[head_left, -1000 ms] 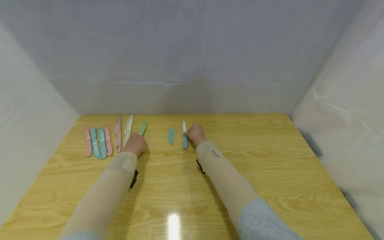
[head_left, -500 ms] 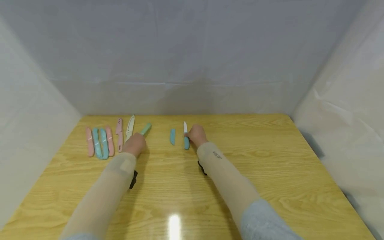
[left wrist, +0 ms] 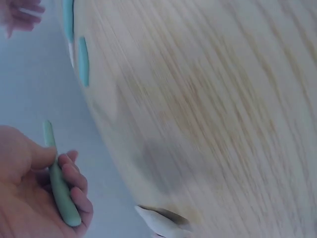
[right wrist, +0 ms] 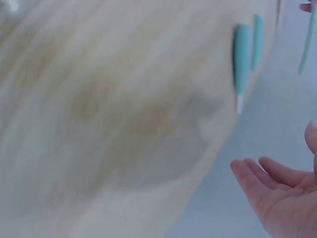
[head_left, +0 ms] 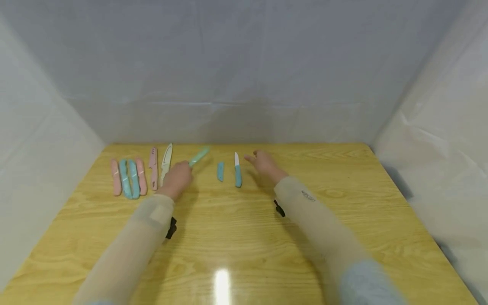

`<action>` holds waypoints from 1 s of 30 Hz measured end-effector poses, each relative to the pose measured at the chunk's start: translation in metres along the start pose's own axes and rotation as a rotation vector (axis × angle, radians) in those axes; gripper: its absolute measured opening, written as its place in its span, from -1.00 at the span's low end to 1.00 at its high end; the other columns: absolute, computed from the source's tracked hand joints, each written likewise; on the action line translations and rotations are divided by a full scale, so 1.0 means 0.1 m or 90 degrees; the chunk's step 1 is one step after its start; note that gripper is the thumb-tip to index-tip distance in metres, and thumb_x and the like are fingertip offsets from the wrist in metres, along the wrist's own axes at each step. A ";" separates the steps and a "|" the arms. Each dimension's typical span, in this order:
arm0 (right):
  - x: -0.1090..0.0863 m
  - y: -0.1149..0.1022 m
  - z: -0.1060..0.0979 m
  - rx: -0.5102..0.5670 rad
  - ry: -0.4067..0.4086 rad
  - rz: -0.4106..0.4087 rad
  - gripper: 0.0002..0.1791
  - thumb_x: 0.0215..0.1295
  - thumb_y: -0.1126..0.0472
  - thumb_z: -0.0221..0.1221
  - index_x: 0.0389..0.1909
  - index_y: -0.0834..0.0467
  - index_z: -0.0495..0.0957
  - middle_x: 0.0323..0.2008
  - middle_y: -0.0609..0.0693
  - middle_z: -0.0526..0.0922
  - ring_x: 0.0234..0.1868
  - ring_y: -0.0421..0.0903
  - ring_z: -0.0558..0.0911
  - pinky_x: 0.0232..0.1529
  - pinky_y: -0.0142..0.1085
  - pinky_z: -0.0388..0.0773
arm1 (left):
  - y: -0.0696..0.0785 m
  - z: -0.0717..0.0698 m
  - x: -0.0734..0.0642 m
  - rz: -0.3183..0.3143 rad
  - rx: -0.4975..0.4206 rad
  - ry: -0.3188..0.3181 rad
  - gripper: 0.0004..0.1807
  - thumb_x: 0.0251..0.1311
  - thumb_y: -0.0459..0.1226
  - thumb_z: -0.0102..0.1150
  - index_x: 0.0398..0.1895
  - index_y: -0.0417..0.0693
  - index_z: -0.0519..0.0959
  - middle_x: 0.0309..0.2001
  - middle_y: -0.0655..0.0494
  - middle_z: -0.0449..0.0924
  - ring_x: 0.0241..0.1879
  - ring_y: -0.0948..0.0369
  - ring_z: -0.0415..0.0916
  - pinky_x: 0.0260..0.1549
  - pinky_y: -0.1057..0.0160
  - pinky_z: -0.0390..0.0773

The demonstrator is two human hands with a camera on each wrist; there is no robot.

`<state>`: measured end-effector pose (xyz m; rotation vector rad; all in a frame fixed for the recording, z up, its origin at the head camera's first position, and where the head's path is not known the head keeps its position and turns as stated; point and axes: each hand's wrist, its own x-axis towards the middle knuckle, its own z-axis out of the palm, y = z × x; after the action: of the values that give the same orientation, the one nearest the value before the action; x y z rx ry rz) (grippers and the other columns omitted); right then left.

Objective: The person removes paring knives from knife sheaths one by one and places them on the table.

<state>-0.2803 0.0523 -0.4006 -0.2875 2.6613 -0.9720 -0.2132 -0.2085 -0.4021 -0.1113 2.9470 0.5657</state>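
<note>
My left hand (head_left: 177,180) holds a green knife (head_left: 199,156) raised off the table. In the left wrist view, thumb and fingers curl round the green knife (left wrist: 60,191); whether its blade is sheathed is hard to tell. Extended fingers and nothing held mark my right hand (right wrist: 285,196), which hovers to the right of a blue-handled knife (head_left: 238,174). That knife lies with its pale blade bare, pointing to the back. Just left of it rests a separate blue sheath (head_left: 220,171).
At the left lie several pink and blue folded-looking knives (head_left: 131,180) side by side. A pink knife (head_left: 153,169) and a cream knife (head_left: 166,161) lie nearer my left hand. Pale sheeting (head_left: 236,76) closes off the wooden table's (head_left: 228,228) back and sides.
My right hand has let go of the blue-handled knife and moved right and up. My left hand has lifted the green knife and swung it to the right.
</note>
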 end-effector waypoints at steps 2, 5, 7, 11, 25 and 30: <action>-0.03 0.00 -0.09 -0.018 0.001 -0.017 -0.22 0.49 -0.16 -0.11 0.43 0.37 0.09 0.41 0.31 0.21 0.41 0.19 0.25 0.40 -0.03 0.23 | 0.07 0.01 0.00 0.023 0.006 0.000 -0.64 0.51 -0.28 -0.29 0.06 -0.41 0.40 -0.22 -0.21 0.48 -0.41 0.07 0.41 -0.50 0.21 0.47; -0.08 0.01 -0.19 -0.068 0.014 -0.044 -0.20 0.47 -0.16 -0.07 0.44 0.36 0.05 0.44 0.30 0.13 0.46 0.18 0.16 0.45 -0.03 0.13 | 0.17 0.04 -0.03 0.058 0.007 -0.009 -0.63 0.51 -0.27 -0.27 0.13 -0.40 0.38 -0.12 -0.24 0.50 -0.30 0.03 0.47 -0.35 0.14 0.55; -0.12 0.02 -0.23 -0.091 0.018 -0.063 -0.18 0.45 -0.16 -0.04 0.45 0.35 0.03 0.46 0.29 0.09 0.48 0.18 0.10 0.46 -0.02 0.08 | 0.24 0.07 -0.06 0.086 0.011 -0.013 -0.62 0.51 -0.27 -0.25 0.16 -0.39 0.38 -0.05 -0.26 0.51 -0.19 -0.02 0.51 -0.21 0.05 0.59; -0.24 0.04 -0.28 -0.134 0.019 -0.117 -0.18 0.44 -0.13 -0.01 0.46 0.34 0.01 0.47 0.30 0.05 0.49 0.19 0.07 0.46 0.01 0.07 | 0.39 0.12 -0.12 0.145 0.035 -0.026 -0.61 0.50 -0.26 -0.20 0.18 -0.39 0.38 0.03 -0.27 0.51 -0.01 -0.10 0.52 0.00 -0.06 0.55; -0.64 0.18 -0.15 -0.344 0.072 -0.443 -0.29 0.31 0.01 0.21 0.31 0.39 0.29 0.28 0.32 0.38 0.29 0.20 0.42 0.27 -0.04 0.41 | 0.81 0.28 -0.36 0.293 0.077 -0.054 -0.66 0.47 -0.26 -0.09 0.13 -0.33 0.45 0.01 -0.18 0.57 0.02 -0.05 0.55 -0.01 0.03 0.58; -0.66 0.21 -0.09 -0.340 0.009 -0.418 -0.33 0.32 0.03 0.20 0.32 0.34 0.30 0.21 0.27 0.48 0.20 0.14 0.50 0.20 -0.07 0.48 | 0.87 0.34 -0.39 0.328 0.085 -0.052 -0.68 0.45 -0.28 -0.05 0.10 -0.34 0.47 -0.08 -0.12 0.58 -0.08 0.02 0.58 -0.09 0.10 0.61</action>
<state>-0.2228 0.0920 -0.3946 -1.3279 2.8384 -0.3640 -0.1793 -0.1135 -0.3957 0.6831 2.9128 0.4095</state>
